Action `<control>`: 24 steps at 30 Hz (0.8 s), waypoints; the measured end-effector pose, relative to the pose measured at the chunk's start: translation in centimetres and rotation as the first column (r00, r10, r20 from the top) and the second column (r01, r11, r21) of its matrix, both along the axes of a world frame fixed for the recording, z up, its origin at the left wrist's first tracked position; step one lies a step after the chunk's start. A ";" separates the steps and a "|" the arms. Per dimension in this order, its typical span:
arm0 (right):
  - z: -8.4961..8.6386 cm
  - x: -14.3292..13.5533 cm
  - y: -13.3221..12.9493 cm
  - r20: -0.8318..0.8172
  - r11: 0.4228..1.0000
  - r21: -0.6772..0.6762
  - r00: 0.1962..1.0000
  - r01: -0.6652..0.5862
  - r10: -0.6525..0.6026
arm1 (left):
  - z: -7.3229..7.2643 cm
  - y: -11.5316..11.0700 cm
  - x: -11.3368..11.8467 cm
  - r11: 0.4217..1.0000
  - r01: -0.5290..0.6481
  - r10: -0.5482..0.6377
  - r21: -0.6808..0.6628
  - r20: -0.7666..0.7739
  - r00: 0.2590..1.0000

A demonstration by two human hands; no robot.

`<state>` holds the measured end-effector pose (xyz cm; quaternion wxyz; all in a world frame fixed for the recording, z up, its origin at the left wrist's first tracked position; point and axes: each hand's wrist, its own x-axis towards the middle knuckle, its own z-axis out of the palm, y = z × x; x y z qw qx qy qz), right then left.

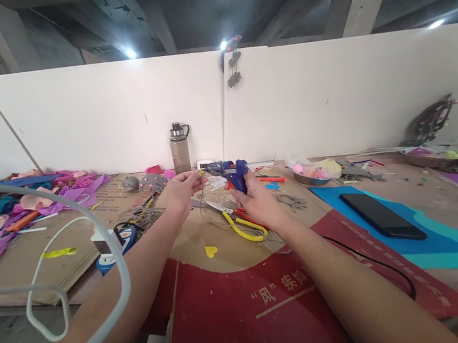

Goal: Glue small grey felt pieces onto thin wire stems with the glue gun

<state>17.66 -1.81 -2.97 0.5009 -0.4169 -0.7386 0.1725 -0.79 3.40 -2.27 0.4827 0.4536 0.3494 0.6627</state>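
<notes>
A blue hot glue gun is gripped by its handle in my right hand, its nozzle pointing left. My left hand is closed in a pinch right at the nozzle tip; a thin wire seems to hang from the fingers, but the pinched piece is too small to make out. Below the hands lie yellow-handled scissors, blades toward the upper left, with something red-handled beside them. A small yellow heart cutout rests on the cardboard nearer to me.
A water bottle stands against the white partition. A black phone lies on blue sheets at right. Coloured felt scraps cover the left. A white cable loops across the near left, by a power strip.
</notes>
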 end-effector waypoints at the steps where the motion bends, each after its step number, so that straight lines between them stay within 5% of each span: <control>1: 0.1 -0.1 -0.1 0.009 1.000 -0.003 1.000 0.010 -0.010 | 0.0 0.0 0.0 1.000 0.001 -0.001 0.008 -0.001 1.000; 24: 0.1 -0.6 -0.6 0.092 0.997 -0.019 0.993 0.081 -0.079 | 0.1 0.1 0.0 0.999 -0.011 0.011 0.031 -0.018 1.000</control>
